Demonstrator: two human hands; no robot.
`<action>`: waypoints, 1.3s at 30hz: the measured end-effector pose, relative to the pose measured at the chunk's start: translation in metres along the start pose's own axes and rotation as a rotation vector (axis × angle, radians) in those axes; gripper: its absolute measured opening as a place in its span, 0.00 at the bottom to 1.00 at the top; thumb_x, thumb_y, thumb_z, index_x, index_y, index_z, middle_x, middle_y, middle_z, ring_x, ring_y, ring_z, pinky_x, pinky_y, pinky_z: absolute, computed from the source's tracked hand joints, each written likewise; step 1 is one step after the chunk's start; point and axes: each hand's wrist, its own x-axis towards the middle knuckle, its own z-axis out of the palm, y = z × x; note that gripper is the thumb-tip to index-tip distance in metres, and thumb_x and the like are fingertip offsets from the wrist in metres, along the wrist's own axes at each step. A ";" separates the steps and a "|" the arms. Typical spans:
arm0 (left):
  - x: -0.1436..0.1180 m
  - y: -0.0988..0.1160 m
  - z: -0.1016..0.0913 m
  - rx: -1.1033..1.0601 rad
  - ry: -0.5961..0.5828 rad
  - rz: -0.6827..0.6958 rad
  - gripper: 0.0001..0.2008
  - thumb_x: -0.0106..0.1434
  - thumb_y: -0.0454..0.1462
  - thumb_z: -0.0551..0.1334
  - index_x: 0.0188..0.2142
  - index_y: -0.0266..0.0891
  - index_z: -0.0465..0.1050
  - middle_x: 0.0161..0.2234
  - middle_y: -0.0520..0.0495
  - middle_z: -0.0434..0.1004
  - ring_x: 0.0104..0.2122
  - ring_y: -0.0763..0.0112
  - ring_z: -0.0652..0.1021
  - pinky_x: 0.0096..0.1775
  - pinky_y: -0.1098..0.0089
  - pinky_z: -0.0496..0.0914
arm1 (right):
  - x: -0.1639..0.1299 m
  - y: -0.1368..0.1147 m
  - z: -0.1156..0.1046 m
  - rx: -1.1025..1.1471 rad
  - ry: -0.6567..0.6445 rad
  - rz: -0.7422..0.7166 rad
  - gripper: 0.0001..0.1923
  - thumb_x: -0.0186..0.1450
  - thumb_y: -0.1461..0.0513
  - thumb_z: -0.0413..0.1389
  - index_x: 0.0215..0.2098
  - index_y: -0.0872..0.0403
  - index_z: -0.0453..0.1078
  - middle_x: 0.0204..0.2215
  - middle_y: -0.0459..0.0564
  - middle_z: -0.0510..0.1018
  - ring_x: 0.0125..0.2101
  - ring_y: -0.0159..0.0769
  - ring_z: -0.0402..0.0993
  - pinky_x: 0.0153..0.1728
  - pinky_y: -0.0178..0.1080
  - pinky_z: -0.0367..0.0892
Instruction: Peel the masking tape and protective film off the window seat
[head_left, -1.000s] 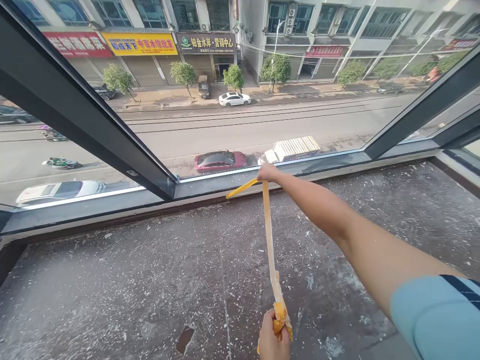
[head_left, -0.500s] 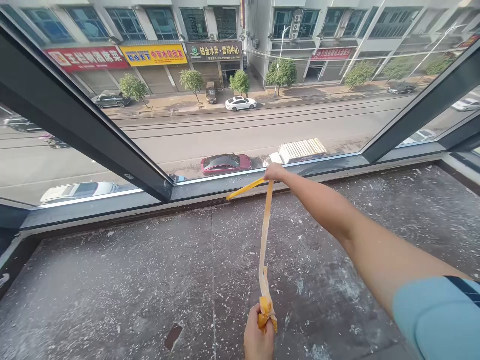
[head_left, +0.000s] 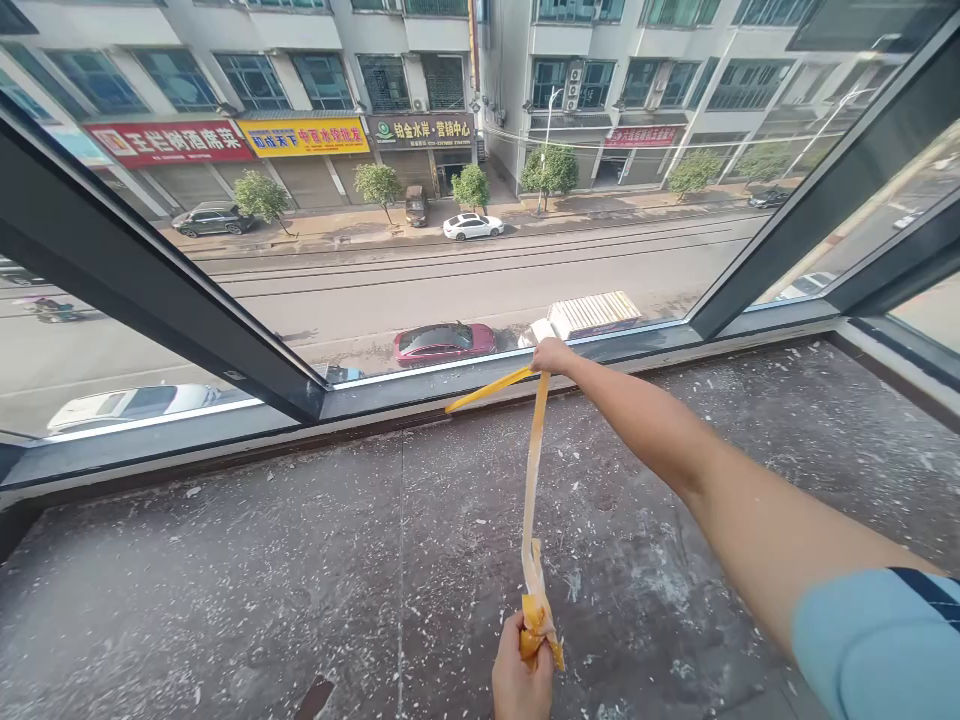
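The right hand (head_left: 553,356) had kept peeling yellow tape (head_left: 534,470) along the window frame (head_left: 420,385), while the left hand (head_left: 521,680) still clutched the wadded end, barely any more freed.

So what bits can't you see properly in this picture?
- Head view: the left hand is cut off at the wrist by the bottom edge.
- The bunched end of the yellow tape sits inside that grip, so how much is wadded up is hidden.
- The right hand faces away, hiding its fingertips on the tape.
- Where the tape still sticks to the window frame is too thin to tell.
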 end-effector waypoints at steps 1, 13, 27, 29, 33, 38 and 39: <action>0.001 0.004 -0.002 -0.004 0.002 -0.003 0.12 0.51 0.41 0.54 0.35 0.39 0.65 0.28 0.49 0.73 0.28 0.70 0.74 0.34 0.72 0.67 | -0.002 0.003 -0.002 -0.017 0.010 0.000 0.11 0.51 0.60 0.58 0.31 0.57 0.75 0.31 0.52 0.76 0.33 0.36 0.71 0.28 0.31 0.62; 0.095 0.093 0.022 0.237 0.192 0.128 0.16 0.52 0.43 0.55 0.42 0.42 0.65 0.35 0.49 0.75 0.33 0.66 0.75 0.34 0.69 0.66 | 0.007 0.084 -0.019 0.043 0.031 -0.066 0.09 0.50 0.59 0.58 0.27 0.56 0.75 0.26 0.48 0.76 0.30 0.34 0.70 0.24 0.30 0.60; 0.243 0.256 0.209 0.685 0.497 0.428 0.14 0.60 0.41 0.51 0.40 0.35 0.66 0.40 0.39 0.69 0.40 0.63 0.70 0.39 0.67 0.63 | 0.005 0.171 -0.045 0.035 0.079 -0.284 0.08 0.51 0.61 0.55 0.28 0.55 0.74 0.27 0.49 0.76 0.29 0.34 0.70 0.24 0.30 0.59; 0.243 0.265 0.218 0.732 0.493 0.449 0.13 0.61 0.41 0.50 0.37 0.36 0.67 0.38 0.40 0.70 0.39 0.64 0.70 0.37 0.67 0.62 | 0.002 0.184 -0.050 0.040 0.090 -0.282 0.09 0.51 0.61 0.55 0.28 0.55 0.74 0.27 0.50 0.76 0.29 0.34 0.70 0.24 0.31 0.59; 0.234 0.275 0.238 0.823 0.465 0.510 0.12 0.61 0.40 0.49 0.35 0.37 0.68 0.36 0.42 0.71 0.37 0.65 0.71 0.36 0.68 0.62 | -0.005 0.216 -0.057 0.077 0.095 -0.279 0.08 0.51 0.61 0.55 0.26 0.56 0.74 0.26 0.49 0.76 0.29 0.34 0.69 0.24 0.31 0.58; 0.220 0.286 0.271 0.900 0.436 0.577 0.13 0.62 0.38 0.47 0.34 0.38 0.69 0.34 0.44 0.71 0.35 0.67 0.71 0.34 0.70 0.61 | -0.017 0.259 -0.066 0.172 0.088 -0.258 0.08 0.50 0.60 0.55 0.25 0.57 0.73 0.23 0.48 0.75 0.27 0.32 0.68 0.22 0.30 0.57; 0.217 0.289 0.277 0.910 0.434 0.586 0.13 0.62 0.38 0.47 0.34 0.38 0.69 0.33 0.44 0.71 0.35 0.67 0.71 0.33 0.70 0.61 | -0.020 0.267 -0.068 0.186 0.089 -0.257 0.08 0.50 0.59 0.55 0.25 0.57 0.73 0.23 0.48 0.75 0.26 0.31 0.68 0.22 0.30 0.57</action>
